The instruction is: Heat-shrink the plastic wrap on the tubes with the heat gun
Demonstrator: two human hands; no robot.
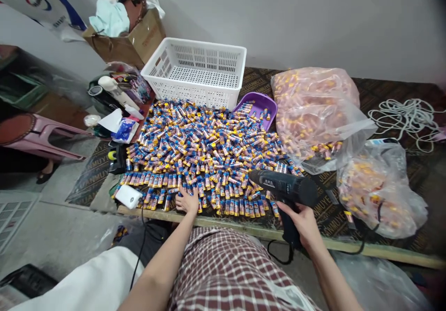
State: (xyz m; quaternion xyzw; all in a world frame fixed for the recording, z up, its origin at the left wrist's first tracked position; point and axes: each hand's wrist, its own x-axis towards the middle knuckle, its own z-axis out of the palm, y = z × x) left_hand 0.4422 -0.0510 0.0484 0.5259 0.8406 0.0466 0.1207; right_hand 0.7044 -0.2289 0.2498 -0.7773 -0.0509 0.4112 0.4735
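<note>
My right hand (306,222) is wrapped round the handle of a black heat gun (278,185), whose nozzle points left over the small bottles. Low at the table's front edge, my left hand (188,202) reaches in among the bottles with thumb and fingers apart, touching or just over them. The small bottles (205,139) have blue and yellow ends and printed labels. Most lie in a loose heap; along the front, some stand in rows (244,208) to the right of my left hand and others (153,180) to its left.
Behind the heap are a white plastic crate (195,90) and a purple scoop tray (268,104) with several bottles. Large clear bags (317,102) of bottles and coiled white cord (406,118) occupy the right. A white power bank (128,196) with a black cable lies front left.
</note>
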